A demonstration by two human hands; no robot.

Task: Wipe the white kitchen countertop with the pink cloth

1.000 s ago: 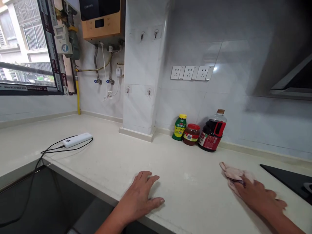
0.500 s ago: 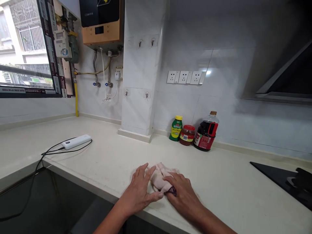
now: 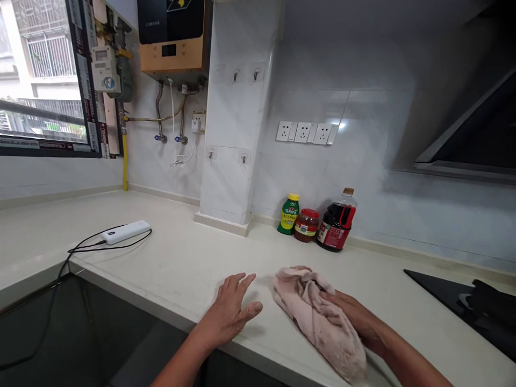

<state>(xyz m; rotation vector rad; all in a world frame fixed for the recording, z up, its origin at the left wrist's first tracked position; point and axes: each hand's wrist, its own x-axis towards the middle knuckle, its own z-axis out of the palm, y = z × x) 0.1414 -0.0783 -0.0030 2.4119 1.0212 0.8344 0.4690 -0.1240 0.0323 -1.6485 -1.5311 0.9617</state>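
A pinkish, stained cloth (image 3: 318, 317) lies partly spread out over the pale countertop (image 3: 181, 274), its lower end reaching toward the front edge and blurred by motion. My right hand (image 3: 346, 309) has hold of it from the right side; the fingers are mostly hidden under its folds. Left of the cloth, my left hand (image 3: 234, 309) hovers just above the counter near the front edge. Its fingers and thumb are apart, with nothing in them.
Against the back wall stand a green bottle (image 3: 288, 215), a red-lidded jar (image 3: 307, 226) and a large dark sauce bottle (image 3: 336, 223). A white power bank (image 3: 127, 232) with a black cable lies at left. The black hob (image 3: 439, 295) is at right.
The cloth has gone from a bunched bundle between both hands to hanging open at the right. My right hand has moved right with it; my left hand stays nearly in place.
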